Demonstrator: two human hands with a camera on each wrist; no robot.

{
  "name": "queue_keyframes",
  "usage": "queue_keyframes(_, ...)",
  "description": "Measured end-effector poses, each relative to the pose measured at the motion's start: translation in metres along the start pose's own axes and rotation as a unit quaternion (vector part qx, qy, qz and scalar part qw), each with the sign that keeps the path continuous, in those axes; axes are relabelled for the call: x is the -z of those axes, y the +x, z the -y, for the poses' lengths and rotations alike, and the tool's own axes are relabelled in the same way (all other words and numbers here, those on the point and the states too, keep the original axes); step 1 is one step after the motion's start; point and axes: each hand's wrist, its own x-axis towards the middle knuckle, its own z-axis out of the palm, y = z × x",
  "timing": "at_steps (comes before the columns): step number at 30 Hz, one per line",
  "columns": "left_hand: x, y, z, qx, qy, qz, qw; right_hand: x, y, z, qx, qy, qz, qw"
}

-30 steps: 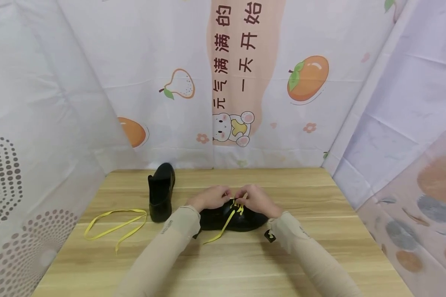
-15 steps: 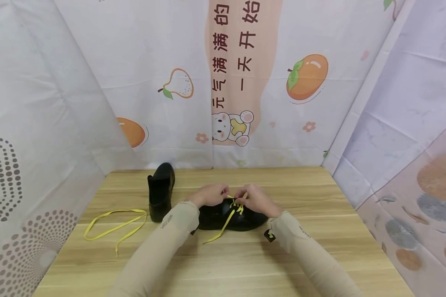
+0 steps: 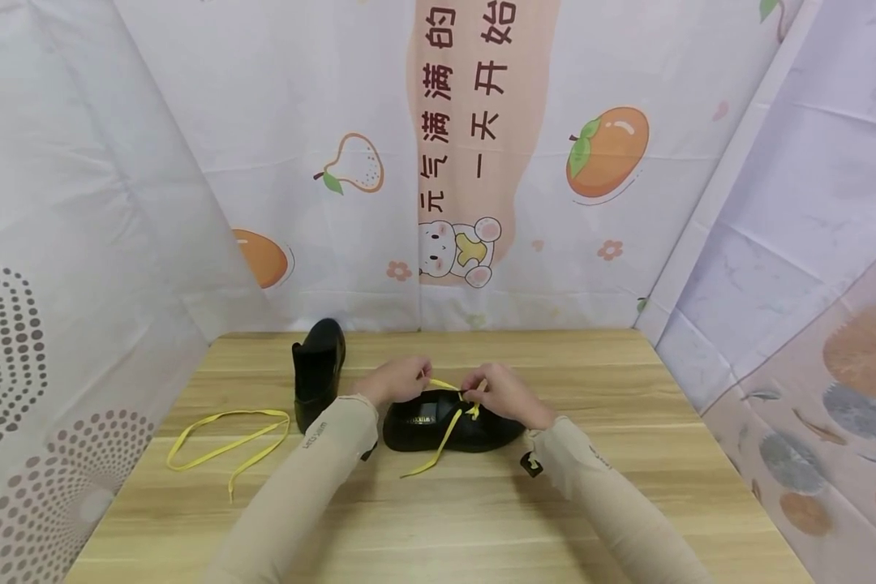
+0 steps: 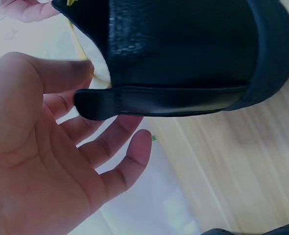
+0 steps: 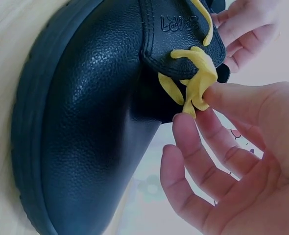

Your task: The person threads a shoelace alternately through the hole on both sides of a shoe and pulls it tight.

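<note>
1. Two bare hands work at the lacing: the left hand (image 3: 400, 380) pinches one end of a yellow shoelace (image 5: 202, 78) between thumb and fingers, drawing a strand out beyond the shoe's far side.
2. The right hand (image 3: 507, 396) grips the same lace close to the eyelets, its thumb against the yellow strands.
3. Between and below both hands, the black lace-up shoe (image 3: 474, 439) sits upright on the table, toe to the right, heel to the left; the lace's other end trails over its near side onto the wood.
4. Beige sleeves (image 3: 613, 503) cover both forearms.
5. Farther left stands the other black shoe (image 3: 317, 397), toe toward the backdrop.
6. Left of that, a loose yellow lace (image 3: 226, 448) lies bent on the wooden table (image 3: 474, 527).
7. Behind hangs a fruit-printed fabric backdrop (image 3: 277, 122).
</note>
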Motion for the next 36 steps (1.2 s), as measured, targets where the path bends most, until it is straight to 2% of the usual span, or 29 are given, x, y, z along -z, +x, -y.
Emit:
queue_keyframes(2,-0.003,0.0,0.001,0.004,-0.017,0.004,0.9998,0.0,0.001,0.0,-0.001,-0.001,0.0,1.0)
queue_keyframes(5,-0.007,0.0,0.002,-0.008,-0.027,0.016,0.9995,0.0,0.002,0.0,-0.002,-0.005,0.0,1.0)
queue_keyframes(8,-0.01,0.002,0.001,-0.038,-0.018,0.031,0.9986,0.001,0.004,0.001,-0.009,-0.004,-0.002,1.0)
queue_keyframes(11,-0.013,0.005,0.001,-0.056,0.006,0.028,0.998,-0.001,0.008,0.0,-0.019,-0.003,-0.007,0.9998)
queue_keyframes(16,-0.013,0.009,-0.004,-0.013,0.02,0.022,0.9995,-0.005,0.013,0.0,-0.033,-0.005,-0.013,0.9994)
queue_keyframes(18,-0.012,0.009,-0.007,0.001,0.023,0.024,0.9994,-0.007,0.011,0.003,-0.034,-0.018,-0.028,0.9989)
queue_keyframes(22,-0.014,0.009,-0.008,0.0,0.029,0.017,0.9994,-0.009,-0.003,0.014,-0.008,-0.075,-0.065,0.995)
queue_keyframes(24,-0.016,0.009,-0.009,0.002,0.029,0.013,0.9995,-0.011,-0.012,0.019,0.023,-0.095,-0.058,0.9935)
queue_keyframes(27,-0.015,0.009,-0.01,0.004,0.037,0.009,0.9993,-0.016,-0.02,0.025,0.053,-0.1,-0.02,0.9934)
queue_keyframes(30,-0.014,0.009,-0.012,0.013,0.04,0.01,0.9991,-0.022,-0.023,0.028,0.054,-0.108,-0.004,0.9927)
queue_keyframes(36,-0.014,0.009,-0.014,0.032,0.032,0.02,0.9988,-0.029,-0.022,0.029,0.032,-0.132,-0.018,0.9906)
